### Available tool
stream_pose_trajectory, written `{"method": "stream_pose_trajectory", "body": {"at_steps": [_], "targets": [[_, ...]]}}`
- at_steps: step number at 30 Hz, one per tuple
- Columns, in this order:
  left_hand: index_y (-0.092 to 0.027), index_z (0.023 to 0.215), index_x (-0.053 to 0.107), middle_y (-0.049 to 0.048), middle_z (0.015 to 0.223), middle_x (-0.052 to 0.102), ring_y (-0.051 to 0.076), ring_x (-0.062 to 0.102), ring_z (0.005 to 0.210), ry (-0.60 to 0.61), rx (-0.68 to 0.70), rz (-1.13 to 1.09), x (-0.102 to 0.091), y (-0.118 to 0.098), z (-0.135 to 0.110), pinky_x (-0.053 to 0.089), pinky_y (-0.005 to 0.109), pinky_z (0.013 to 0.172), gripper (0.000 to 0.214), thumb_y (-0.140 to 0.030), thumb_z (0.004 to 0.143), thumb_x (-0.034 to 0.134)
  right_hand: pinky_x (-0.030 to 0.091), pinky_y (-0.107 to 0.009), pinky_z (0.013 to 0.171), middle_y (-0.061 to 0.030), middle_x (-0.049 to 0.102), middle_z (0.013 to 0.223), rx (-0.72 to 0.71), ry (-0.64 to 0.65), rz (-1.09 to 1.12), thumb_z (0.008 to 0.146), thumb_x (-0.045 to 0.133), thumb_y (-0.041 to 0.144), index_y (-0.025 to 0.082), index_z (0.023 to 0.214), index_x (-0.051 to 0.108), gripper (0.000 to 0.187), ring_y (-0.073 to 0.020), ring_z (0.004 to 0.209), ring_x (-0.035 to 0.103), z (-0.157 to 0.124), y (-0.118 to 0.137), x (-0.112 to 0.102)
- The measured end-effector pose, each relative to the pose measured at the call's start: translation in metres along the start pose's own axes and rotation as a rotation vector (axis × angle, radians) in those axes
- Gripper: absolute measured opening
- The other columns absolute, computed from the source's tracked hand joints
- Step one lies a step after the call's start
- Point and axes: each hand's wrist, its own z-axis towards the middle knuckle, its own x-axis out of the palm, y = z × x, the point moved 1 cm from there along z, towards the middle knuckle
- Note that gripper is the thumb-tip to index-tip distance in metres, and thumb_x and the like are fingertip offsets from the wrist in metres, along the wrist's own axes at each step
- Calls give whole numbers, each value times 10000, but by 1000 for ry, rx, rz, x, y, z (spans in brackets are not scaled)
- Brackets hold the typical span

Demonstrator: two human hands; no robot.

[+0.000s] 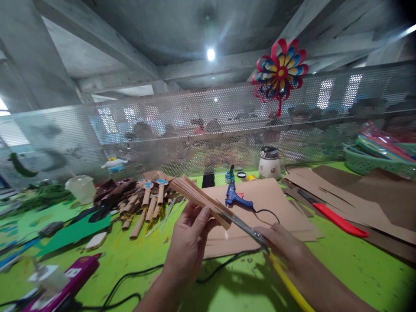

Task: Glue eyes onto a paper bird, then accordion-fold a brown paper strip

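My left hand (189, 242) is closed around a stack of folded brown paper strips (198, 197), holding it up at a slant over the green table (354, 264). My right hand (286, 245) grips yellow-handled scissors (250, 232); their metal blades are closed on the lower end of the stack. A small offcut hangs just under the cut. Beneath both hands lie flat brown paper sheets (276, 203).
A blue glue gun (235, 197) with black cord lies on the sheets. Rolled paper tubes (146, 206) are piled at left, a red-handled knife (338, 219) and brown card at right, a green basket (367, 162) far right. A white jar (269, 164) and a perforated screen (195, 130) stand behind.
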Motion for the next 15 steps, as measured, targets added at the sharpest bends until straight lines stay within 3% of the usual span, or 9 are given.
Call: {"method": "stream_pose_trajectory", "body": {"at_steps": [4, 15], "targets": [[-211, 1049, 627, 28, 981, 672, 142, 641, 833, 0, 6, -17, 0, 1, 0, 552, 286, 758, 257, -199, 794, 652, 479, -320, 847, -82, 531, 1064, 25, 28, 1, 769, 466, 95, 271, 1277, 486, 537, -206, 985, 548, 1, 4, -1], [-205, 1028, 639, 29, 970, 666, 149, 629, 859, 25, 3, -31, 4, 2, -3, 544, 315, 809, 232, -184, 797, 642, 476, -328, 826, -69, 559, 991, 14, -69, -68, 763, 505, 132, 267, 1256, 520, 512, -199, 889, 560, -1, 4, -4]]}}
